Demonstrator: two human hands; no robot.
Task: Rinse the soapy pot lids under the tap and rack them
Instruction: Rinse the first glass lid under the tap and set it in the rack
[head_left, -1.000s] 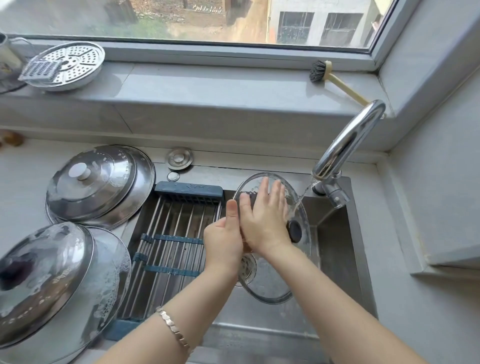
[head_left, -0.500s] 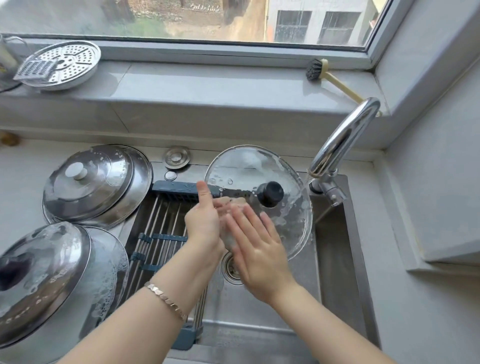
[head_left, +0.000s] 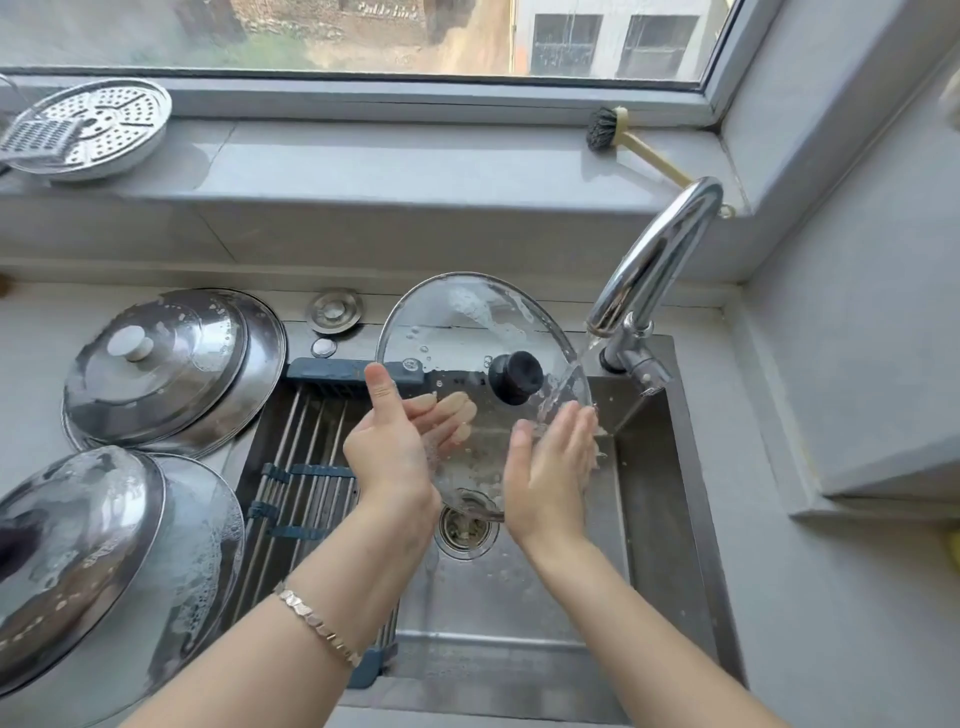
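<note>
since half a second ago my right hand (head_left: 550, 467) has slid right across the glass lid (head_left: 457, 322), into the stream from the tap (head_left: 654, 260). its fingers lie straight and flat on the wet face, below the black knob (head_left: 515, 376). my left hand (head_left: 395, 447) pinches the lid's left rim, thumb in front, fingers behind the glass. the lid stands tilted over the sink (head_left: 649, 493), just right of the rack (head_left: 311, 467). soapy steel lids (head_left: 171, 364) lie on the bench (head_left: 31, 338).

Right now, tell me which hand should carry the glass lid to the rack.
Left, probably. The left hand pinches the glass lid, thumb on top, fingers beneath, and the rack lies on its side of the sink. The right hand lies flat and open against the lid's edge by the tap.
</note>
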